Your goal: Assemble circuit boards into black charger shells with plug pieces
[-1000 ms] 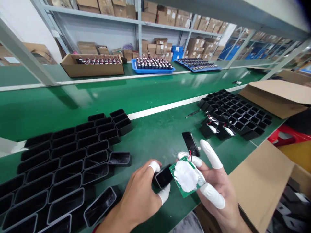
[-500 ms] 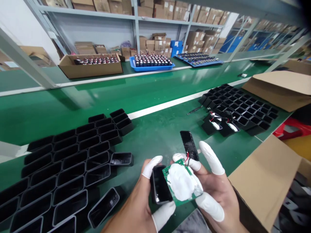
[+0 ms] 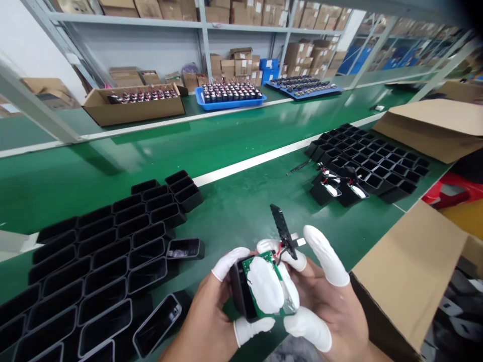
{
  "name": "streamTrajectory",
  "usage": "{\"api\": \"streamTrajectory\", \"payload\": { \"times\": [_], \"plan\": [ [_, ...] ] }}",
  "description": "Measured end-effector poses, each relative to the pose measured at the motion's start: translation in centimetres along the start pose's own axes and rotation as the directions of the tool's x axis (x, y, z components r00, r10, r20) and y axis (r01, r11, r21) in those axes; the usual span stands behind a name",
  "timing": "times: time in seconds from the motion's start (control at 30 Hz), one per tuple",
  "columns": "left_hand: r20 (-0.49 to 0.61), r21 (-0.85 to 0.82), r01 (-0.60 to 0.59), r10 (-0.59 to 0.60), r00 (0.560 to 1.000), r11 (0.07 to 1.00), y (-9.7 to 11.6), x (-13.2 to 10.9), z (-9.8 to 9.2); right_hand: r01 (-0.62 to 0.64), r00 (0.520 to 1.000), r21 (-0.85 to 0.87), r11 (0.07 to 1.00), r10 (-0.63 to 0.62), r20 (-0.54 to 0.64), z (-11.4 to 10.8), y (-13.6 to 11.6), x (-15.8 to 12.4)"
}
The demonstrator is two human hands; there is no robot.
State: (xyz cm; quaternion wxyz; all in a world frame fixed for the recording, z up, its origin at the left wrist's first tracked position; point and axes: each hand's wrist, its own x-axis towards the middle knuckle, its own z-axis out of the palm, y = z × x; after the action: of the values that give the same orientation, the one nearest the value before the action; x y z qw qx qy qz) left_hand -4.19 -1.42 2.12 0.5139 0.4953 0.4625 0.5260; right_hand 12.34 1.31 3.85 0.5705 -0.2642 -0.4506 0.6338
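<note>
My left hand (image 3: pixel 211 317), with white finger cots, grips a small black plastic shell (image 3: pixel 238 294) with its open side facing right. My right hand (image 3: pixel 324 306), also in finger cots, holds a green circuit board (image 3: pixel 264 286) covered with white paste. The board's left edge sits at the mouth of the shell. A black flat part (image 3: pixel 282 231) hangs off the board on red and black wires and sticks up above my right fingers. Both hands are low in the middle of the view, above the green bench (image 3: pixel 234 211).
Rows of empty black shells (image 3: pixel 101 251) lie at the left, one loose shell (image 3: pixel 156 324) near my left wrist. More black shells (image 3: pixel 373 161) lie at the right, with two fitted ones (image 3: pixel 339 188) in front. Open cardboard boxes (image 3: pixel 411 271) stand at the right. Blue trays (image 3: pixel 230 95) sit beyond.
My hands have come together: the shell turned upright and the paste-covered board moved left to its opening. The black wired part tilted edge-on. The view shifted slightly.
</note>
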Motion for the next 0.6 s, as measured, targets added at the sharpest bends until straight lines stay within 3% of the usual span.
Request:
{"api": "streamTrajectory", "payload": {
  "times": [0.13,0.6],
  "plan": [
    [-0.021,0.090,-0.107,0.109,0.994,0.990,-0.1,0.2,0.0,0.025,1.000,-0.007,1.000,-0.025,0.018,-0.3,0.3,0.2],
    [-0.055,0.137,-0.170,0.179,0.982,0.976,-0.7,0.2,0.0,0.154,0.963,-0.159,0.975,-0.113,0.243,-1.4,0.5,0.8]
  ]
}}
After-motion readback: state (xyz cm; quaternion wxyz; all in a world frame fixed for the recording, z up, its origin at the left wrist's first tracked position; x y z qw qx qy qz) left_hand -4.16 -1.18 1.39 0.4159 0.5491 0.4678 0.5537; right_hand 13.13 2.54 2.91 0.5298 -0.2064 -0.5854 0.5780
